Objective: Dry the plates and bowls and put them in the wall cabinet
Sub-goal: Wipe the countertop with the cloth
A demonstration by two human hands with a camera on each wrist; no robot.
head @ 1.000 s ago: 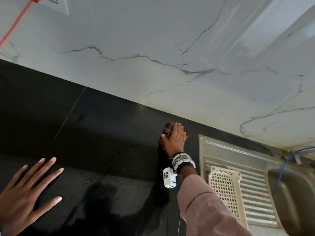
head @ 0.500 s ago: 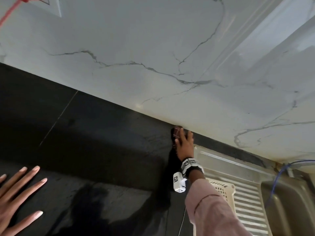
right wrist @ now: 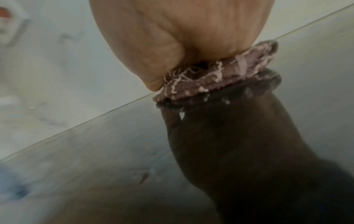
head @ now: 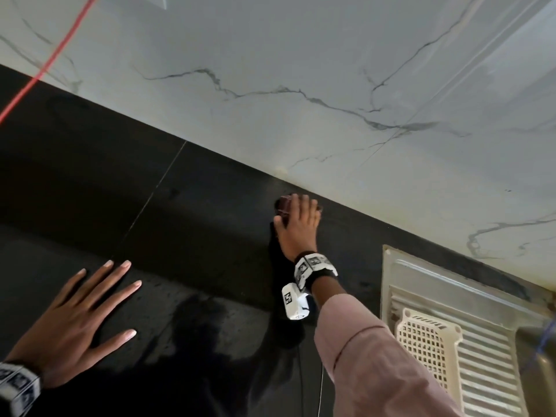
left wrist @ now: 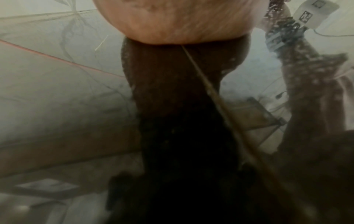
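My right hand (head: 298,224) lies on a crumpled maroon patterned cloth (head: 282,203) and presses it onto the black countertop (head: 180,221) where it meets the marble wall. In the right wrist view the palm (right wrist: 182,37) bears down on the cloth (right wrist: 220,75), which is mirrored in the glossy counter. To the front left, my left hand (head: 81,320) rests flat on the counter with its fingers spread and holds nothing. The left wrist view shows only the heel of that hand (left wrist: 182,19) on the surface. No plates or bowls are in view.
A steel drainboard (head: 481,296) lies to the right of the cloth, with a white plastic grid tray (head: 427,347) on it and the sink basin (head: 538,374) beyond. A red cord (head: 51,61) hangs across the marble wall (head: 331,55) at the upper left.
My right hand slid the cloth along the wall edge toward the drainboard, then back left, away from it. The left hand stays flat on the counter.
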